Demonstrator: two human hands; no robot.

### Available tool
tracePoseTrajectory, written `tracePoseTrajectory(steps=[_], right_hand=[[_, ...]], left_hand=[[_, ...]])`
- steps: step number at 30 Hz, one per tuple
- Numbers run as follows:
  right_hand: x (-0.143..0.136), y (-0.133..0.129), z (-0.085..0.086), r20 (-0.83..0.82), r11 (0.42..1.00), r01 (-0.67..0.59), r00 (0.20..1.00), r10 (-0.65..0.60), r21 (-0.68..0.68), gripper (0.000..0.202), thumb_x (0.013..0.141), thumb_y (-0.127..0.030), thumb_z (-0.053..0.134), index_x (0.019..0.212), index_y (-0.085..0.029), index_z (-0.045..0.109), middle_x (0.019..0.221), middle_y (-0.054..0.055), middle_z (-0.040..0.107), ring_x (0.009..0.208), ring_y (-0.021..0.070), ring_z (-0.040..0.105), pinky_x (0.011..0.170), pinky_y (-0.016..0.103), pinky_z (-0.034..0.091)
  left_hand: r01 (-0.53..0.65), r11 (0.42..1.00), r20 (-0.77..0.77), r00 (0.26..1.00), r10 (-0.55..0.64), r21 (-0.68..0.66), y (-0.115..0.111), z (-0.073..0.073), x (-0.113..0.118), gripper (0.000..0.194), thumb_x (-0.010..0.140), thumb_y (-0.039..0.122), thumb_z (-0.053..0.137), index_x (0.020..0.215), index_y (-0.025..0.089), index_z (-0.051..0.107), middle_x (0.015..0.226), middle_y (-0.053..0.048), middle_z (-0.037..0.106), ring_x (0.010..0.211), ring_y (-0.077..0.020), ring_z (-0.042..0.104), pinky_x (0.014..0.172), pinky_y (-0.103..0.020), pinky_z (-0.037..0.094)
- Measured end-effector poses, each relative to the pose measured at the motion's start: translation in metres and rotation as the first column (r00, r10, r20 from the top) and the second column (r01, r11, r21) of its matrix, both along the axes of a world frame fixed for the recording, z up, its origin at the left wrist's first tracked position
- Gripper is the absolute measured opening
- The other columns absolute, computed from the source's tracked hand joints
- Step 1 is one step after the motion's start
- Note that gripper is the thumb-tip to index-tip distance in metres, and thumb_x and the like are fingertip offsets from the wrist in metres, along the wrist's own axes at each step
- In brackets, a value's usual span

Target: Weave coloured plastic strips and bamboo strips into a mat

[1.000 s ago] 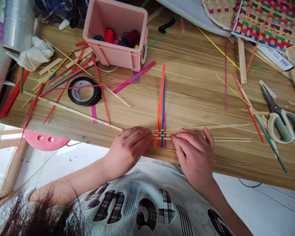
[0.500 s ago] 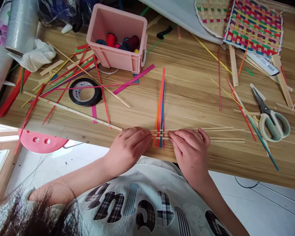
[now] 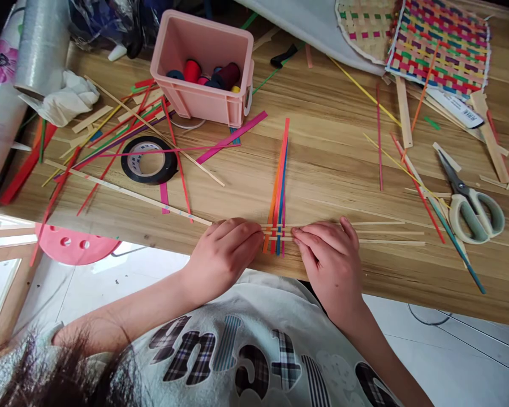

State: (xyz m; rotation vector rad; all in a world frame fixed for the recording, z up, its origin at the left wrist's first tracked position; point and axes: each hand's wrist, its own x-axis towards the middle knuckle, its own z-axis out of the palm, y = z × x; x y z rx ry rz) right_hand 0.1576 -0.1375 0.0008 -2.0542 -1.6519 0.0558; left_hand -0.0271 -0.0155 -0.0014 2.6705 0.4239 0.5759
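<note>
Several coloured strips (image 3: pixel 281 169), orange, red, blue and magenta, stand lengthwise near the table's front edge, fanning slightly apart at their near ends. Pale thin strips (image 3: pixel 390 232) cross them there, woven over and under. On the left of the crossing, my left hand (image 3: pixel 229 249) has its fingers pressed together on the pale strips. My right hand (image 3: pixel 328 249) pinches the same strips just right of the coloured ones, thumb and fingertips low on the tabletop. Both palms hide parts of the pale strips.
A pink bin (image 3: pixel 201 96) with thread spools stands at the back. Black tape (image 3: pixel 149 160) lies left among loose strips (image 3: pixel 110 130). Scissors (image 3: pixel 470 203) rest at the right, below a colourful woven mat (image 3: pixel 441 45). The table's front edge runs close to my body.
The pale strips right of my right hand have shifted slightly and lie more evenly apart. Both hands keep nearly the same place; the whole view has moved a little.
</note>
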Motion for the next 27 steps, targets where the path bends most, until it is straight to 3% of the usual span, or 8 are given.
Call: tracePoseTrajectory(steps=[12,17,27], right_hand=[[-0.0010,-0.0026,-0.0016,0.025,1.000,0.008,1.000,-0.008,0.024,0.013,0.087,-0.010,0.063,0.085,-0.023,0.067,0.085,-0.003,0.071,0.087,0.0126,0.066,0.109,0.038,0.031],[-0.0012,-0.0021,-0.0002,0.043,1.000,0.007,0.999,-0.008,0.014,0.016,0.086,-0.009,0.064,0.089,-0.023,0.068,0.099,-0.003,0.074,0.091,0.0137,0.067,0.108,0.039,0.032],[-0.0012,-0.0010,0.0005,0.017,1.000,-0.004,1.000,0.004,0.026,0.017,0.087,-0.008,0.063,0.089,-0.024,0.068,0.091,-0.004,0.075,0.089,0.0135,0.067,0.103,0.038,0.035]], left_hand=[[0.011,1.000,-0.002,1.000,-0.011,-0.010,0.0010,-0.0021,0.0016,0.021,0.088,0.010,0.062,0.109,0.012,0.061,0.105,-0.007,0.070,0.094,-0.0206,0.063,0.082,-0.035,0.050],[0.016,1.000,0.006,1.000,-0.016,0.014,0.0009,-0.0029,0.0007,0.022,0.087,0.009,0.063,0.110,0.011,0.062,0.106,-0.007,0.070,0.096,-0.0207,0.063,0.083,-0.035,0.050],[0.008,0.999,-0.008,1.000,-0.008,0.034,0.0010,0.0003,0.0012,0.021,0.087,0.010,0.063,0.108,0.011,0.063,0.107,-0.007,0.070,0.098,-0.0218,0.063,0.081,-0.035,0.049]])
